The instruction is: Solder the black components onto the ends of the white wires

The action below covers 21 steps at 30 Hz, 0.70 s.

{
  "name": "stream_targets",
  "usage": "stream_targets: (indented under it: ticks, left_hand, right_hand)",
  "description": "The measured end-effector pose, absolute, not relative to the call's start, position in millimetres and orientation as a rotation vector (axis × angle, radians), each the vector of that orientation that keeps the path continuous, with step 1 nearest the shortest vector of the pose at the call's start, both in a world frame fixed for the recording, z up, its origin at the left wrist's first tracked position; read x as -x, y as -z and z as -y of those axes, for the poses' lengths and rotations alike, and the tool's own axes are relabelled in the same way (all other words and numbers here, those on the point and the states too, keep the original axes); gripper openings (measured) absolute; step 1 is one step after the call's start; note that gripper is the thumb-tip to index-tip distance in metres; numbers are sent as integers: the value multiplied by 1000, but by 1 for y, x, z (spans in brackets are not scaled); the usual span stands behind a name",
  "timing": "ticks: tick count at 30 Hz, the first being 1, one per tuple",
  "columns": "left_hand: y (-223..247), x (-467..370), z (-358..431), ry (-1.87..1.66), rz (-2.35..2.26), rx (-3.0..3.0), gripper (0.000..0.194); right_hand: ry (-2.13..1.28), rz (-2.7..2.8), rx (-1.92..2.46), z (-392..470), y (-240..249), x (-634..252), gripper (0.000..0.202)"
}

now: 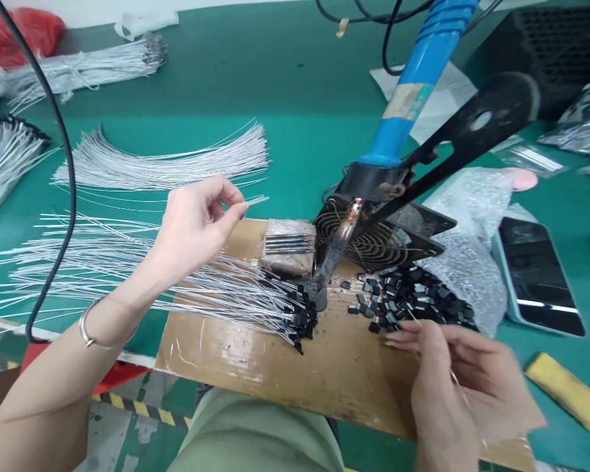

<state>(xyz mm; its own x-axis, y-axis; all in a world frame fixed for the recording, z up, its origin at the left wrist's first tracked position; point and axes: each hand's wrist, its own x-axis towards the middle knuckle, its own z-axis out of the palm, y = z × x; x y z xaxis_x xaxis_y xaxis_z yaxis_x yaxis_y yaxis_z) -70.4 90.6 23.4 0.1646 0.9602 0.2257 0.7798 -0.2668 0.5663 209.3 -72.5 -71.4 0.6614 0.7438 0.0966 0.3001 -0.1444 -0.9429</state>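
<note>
Thin strands pinched in both hands, one on each side of the soldering iron (393, 134).
Left of the iron, the left hand (201, 219) closes thumb and forefinger on thin pale strands (258, 199), ends poking out; right of the iron and nearer the body, the right hand (465, 373) curls around a fine strand (455, 379), next to loose black pieces (417, 298). A light pinch near the end should keep such slender stuff from bending, and bare fingers are best kept well off the iron's metal shaft (341, 239), which may be hot. Left of the iron's tip, white wires with black ends (236, 295) would tangle less if kept lying one way; beside the shaft are a block (288, 263) to the left and a fan (371, 246) to the right.
</note>
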Motion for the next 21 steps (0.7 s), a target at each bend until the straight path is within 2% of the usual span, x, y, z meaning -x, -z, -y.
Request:
stream_targets:
  ticks: [3,5,8,14,17,21]
  left_hand:
    - [-33,72,-64,-609,-1580,-2132,19]
    - [-35,73,-50,-344,-1393,-1979,22]
    - [-31,71,-35,-107,-1148,-1666,21]
    - [-17,58,-19,-152,-1106,-1521,20]
    - [-17,55,-13,-169,-1113,-1537,20]
    - [-22,51,-9,-214,-1147,-1560,21]
  right_hand:
    - [-471,803,1708,75,64,-208,47]
    - [-450,777,1595,81,60,-202,38]
    - [-632,946,1460,91,53,-186,27]
    - [-1150,1027,1398,92,40,-154,17]
    - [-1216,1099,1331,85,39,-149,12]
    - [-1210,1100,1302,82,42,-146,17]
